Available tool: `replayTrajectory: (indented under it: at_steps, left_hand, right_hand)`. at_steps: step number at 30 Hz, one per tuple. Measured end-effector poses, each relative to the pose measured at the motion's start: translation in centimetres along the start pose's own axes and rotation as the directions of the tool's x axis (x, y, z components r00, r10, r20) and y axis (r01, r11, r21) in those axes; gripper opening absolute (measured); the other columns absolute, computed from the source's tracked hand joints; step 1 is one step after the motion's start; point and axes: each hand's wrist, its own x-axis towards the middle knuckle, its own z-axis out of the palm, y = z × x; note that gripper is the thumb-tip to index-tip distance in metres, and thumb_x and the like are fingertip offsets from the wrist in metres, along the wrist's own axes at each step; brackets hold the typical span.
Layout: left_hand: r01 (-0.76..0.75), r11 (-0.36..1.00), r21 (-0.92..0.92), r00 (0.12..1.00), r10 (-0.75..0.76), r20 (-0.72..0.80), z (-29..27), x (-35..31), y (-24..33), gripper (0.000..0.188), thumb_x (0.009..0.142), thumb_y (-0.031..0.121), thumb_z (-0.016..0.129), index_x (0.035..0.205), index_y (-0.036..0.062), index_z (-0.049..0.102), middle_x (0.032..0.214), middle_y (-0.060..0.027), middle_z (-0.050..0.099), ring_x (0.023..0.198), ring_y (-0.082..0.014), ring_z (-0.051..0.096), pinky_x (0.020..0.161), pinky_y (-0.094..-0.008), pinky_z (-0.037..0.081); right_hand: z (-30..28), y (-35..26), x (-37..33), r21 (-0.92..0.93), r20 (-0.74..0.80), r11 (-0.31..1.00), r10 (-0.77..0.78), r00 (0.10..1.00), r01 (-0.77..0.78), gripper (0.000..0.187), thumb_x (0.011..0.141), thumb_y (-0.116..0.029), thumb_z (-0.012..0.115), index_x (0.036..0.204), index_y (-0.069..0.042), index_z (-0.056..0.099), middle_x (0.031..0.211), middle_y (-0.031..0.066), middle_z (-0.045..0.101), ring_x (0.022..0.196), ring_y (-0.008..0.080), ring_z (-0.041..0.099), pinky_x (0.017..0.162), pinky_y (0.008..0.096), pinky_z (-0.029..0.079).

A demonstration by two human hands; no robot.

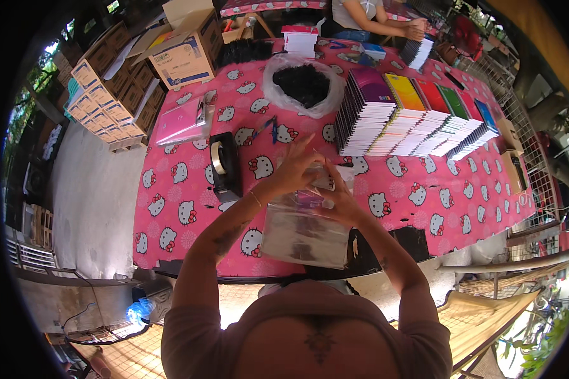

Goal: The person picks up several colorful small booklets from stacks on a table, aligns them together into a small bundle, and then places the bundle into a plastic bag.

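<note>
Both hands meet over a clear plastic bag (323,182) with a purple item showing through it. My left hand (295,169) is at the bag's upper left, its index finger raised and its other fingers bent onto the plastic. From the right, my right hand (342,201) pinches the bag, thumb and fingers close to the left fingertips. Just below, nearer my body, lies a stack of flat clear plastic sleeves (305,235). A black tape dispenser (226,165) with a roll of tape stands left of my left forearm.
Tall stacks of spiral notebooks (376,120) stand right of centre. Beyond my hands sits a plastic bag of black items (302,85). Pink packages (182,122) lie at left, near cartons (186,57). Another person (373,19) handles notebooks across the pink table (417,215).
</note>
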Motion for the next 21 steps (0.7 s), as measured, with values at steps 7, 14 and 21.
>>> replayTrajectory:
  at_steps: [7,14,21]
  left_hand:
    - [0.571,0.309,-0.76,0.758,-0.554,0.344,-0.2,-3.6,-3.0,0.068,0.091,0.027,0.074,0.148,0.0029,0.044,0.141,-0.011,0.053,0.126,-0.0188,0.05,0.102,-0.036,0.043]
    - [0.527,0.517,-0.675,0.843,-0.417,0.339,0.4,-3.3,-2.4,0.047,0.092,0.022,0.074,0.133,0.0024,0.063,0.101,-0.0065,0.071,0.097,-0.0119,0.064,0.087,-0.0263,0.05]
    - [-0.13,0.96,0.25,0.986,0.098,0.136,-2.1,-4.4,3.2,0.035,0.086,0.016,0.074,0.119,0.0067,0.07,0.142,-0.0137,0.055,0.127,-0.0257,0.056,0.099,-0.0398,0.05]
  right_hand:
    - [-0.9,-0.1,3.4,0.82,-0.141,0.543,0.499,0.855,-0.181,0.042,0.094,-0.026,0.07,0.129,-0.004,0.065,0.152,0.0112,0.04,0.133,0.0229,0.048,0.111,0.0382,0.036]
    - [-2.1,4.7,5.2,0.591,0.227,0.703,0.326,0.918,-0.396,0.056,0.091,-0.024,0.073,0.14,-0.004,0.055,0.13,0.0086,0.062,0.119,0.018,0.058,0.105,0.0342,0.041]
    - [-2.5,2.1,1.6,-0.095,-0.036,0.983,-0.16,0.986,0.156,0.043,0.081,-0.016,0.078,0.121,-0.007,0.066,0.126,0.0115,0.063,0.116,0.0308,0.06,0.1,0.0445,0.044]
